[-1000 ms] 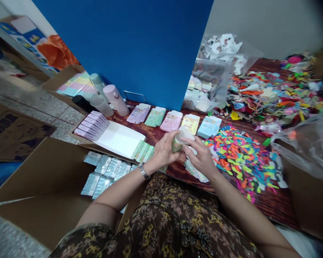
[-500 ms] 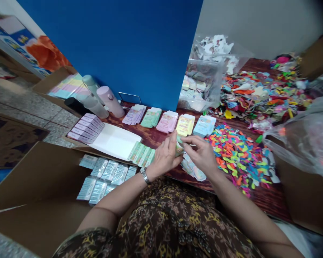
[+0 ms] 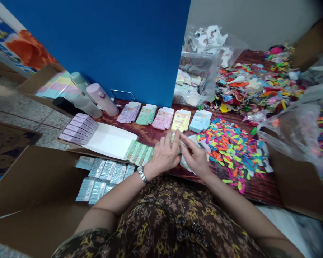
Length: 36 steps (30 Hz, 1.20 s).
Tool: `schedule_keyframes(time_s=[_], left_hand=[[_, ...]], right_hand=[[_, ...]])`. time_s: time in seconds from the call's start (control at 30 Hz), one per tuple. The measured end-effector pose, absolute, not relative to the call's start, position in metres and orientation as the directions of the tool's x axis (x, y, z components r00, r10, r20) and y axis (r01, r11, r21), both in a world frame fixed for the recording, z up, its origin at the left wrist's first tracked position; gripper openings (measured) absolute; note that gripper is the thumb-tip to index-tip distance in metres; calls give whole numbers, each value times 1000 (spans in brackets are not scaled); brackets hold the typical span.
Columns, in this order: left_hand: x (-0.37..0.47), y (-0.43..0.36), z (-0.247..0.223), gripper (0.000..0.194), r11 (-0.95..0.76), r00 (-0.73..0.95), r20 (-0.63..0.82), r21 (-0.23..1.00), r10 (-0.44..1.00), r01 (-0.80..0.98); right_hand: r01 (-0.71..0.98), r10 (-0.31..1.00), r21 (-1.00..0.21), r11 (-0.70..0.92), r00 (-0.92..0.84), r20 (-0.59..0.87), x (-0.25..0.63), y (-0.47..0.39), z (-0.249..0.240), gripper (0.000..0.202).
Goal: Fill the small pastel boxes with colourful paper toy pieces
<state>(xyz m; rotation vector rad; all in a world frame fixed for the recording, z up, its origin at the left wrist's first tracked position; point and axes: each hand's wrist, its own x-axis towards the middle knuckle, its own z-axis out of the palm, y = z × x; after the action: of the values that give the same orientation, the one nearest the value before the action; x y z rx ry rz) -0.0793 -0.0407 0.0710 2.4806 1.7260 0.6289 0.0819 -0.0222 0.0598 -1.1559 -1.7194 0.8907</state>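
Observation:
Both my hands meet over the table's front edge, around a small green carton (image 3: 173,136) mostly hidden by the fingers. My left hand (image 3: 164,154) is wrapped round its left side. My right hand (image 3: 196,156) presses index finger and thumb against its right end. Just left of my left hand, several green boxes (image 3: 139,152) stand in a row at the end of a white tray (image 3: 110,139). Pale flat packets (image 3: 187,163) lie partly under my right hand. Beyond the hands are stacks of flat cartons: purple (image 3: 128,112), green (image 3: 146,114), pink (image 3: 163,118), yellow (image 3: 181,120) and blue (image 3: 200,120).
Purple boxes (image 3: 79,128) fill the tray's far left end, before several bottles (image 3: 103,98). Small bright balloon-like pieces (image 3: 231,147) spread to the right. A clear bin (image 3: 208,77) stands behind. An open cardboard box (image 3: 37,182) with wrapped blue packs (image 3: 98,179) sits lower left.
My right fingers have moved in against my left fingertips, and the carton's open end is now covered. The whole view has shifted slightly, moving the table contents left and up.

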Motion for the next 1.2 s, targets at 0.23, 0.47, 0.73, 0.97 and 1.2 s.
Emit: schedule_keyframes(time_s=[0.23, 0.47, 0.73, 0.97, 1.2], left_hand=[[-75, -24, 67, 117, -540, 197, 525, 649, 828, 537], [-75, -24, 60, 82, -453, 199, 407, 803, 891, 387], [-74, -26, 51, 91, -338, 164, 297, 865, 941, 371], [-74, -30, 44, 82, -322, 115, 305, 812, 945, 487], [-64, -36, 31, 69, -297, 77, 311, 763, 947, 575]], right_hand=[[-157, 999, -986, -54, -11, -53, 98, 0, 58, 35], [580, 928, -770, 267, -371, 42, 159, -20, 42, 38], [874, 843, -167, 456, -484, -235, 189, -35, 3, 54], [649, 939, -718, 250, -343, 16, 194, -23, 37, 16], [358, 923, -874, 327, 76, 377, 158, -26, 83, 18]])
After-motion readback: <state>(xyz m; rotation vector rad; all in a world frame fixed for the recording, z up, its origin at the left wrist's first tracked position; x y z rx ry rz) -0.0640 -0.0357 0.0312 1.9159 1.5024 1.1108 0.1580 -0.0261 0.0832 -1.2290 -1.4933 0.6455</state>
